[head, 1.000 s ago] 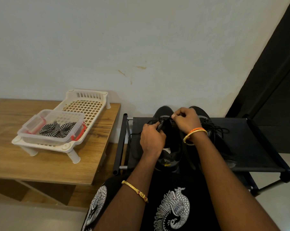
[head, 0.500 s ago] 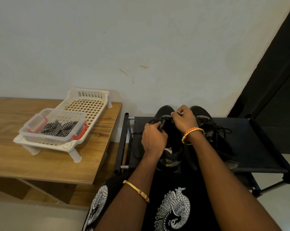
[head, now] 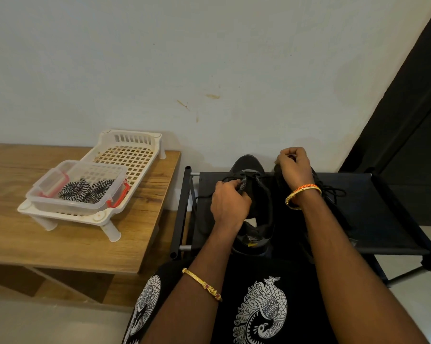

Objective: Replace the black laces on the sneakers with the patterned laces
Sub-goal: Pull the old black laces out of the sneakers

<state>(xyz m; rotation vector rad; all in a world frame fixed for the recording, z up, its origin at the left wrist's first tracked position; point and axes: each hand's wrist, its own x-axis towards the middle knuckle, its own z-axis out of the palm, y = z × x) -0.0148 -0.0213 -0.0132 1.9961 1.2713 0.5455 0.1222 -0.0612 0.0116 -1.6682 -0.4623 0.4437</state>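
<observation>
Head view: two sneakers (head: 253, 194); left hand (head: 230, 203) grips one's tongue, right hand (head: 293, 167) pinches its black lace (head: 253, 175), pulled up.

Soft, even indoor light, moderately bright on the pale wall (head: 209, 58); shadows are faint and diffuse. No glare. The black sneakers (head: 255, 194) lose detail in darkness. Wide-angle bending shows at the edges; focus is fairly sharp

No text, label, brand or number can be read on anything here
</observation>
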